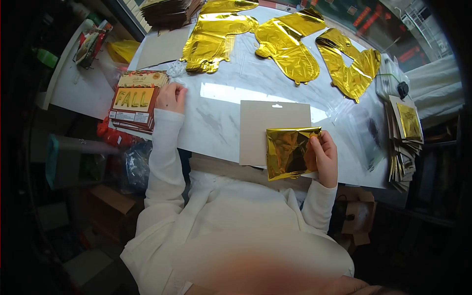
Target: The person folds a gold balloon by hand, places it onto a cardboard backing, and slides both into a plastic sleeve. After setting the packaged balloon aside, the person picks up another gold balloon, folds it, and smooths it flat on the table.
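My right hand (325,156) grips the right edge of a folded gold foil packet (290,153), thumb on top. The packet lies partly over a plain brown card (260,115) with a hanging slot, near the table's front edge. My left hand (170,97) is at the right edge of a stack of printed "FALL" cards (132,101), its fingers curled; what they hold, if anything, is hidden. A small bundle of white string (176,69) lies just beyond that hand.
Flat gold foil balloons (209,42) lie across the back of the marble-patterned table (209,125). Brown cards are piled at back left (169,12). Clear plastic bags (361,137) and a stack of cards with gold packets (405,128) are at the right.
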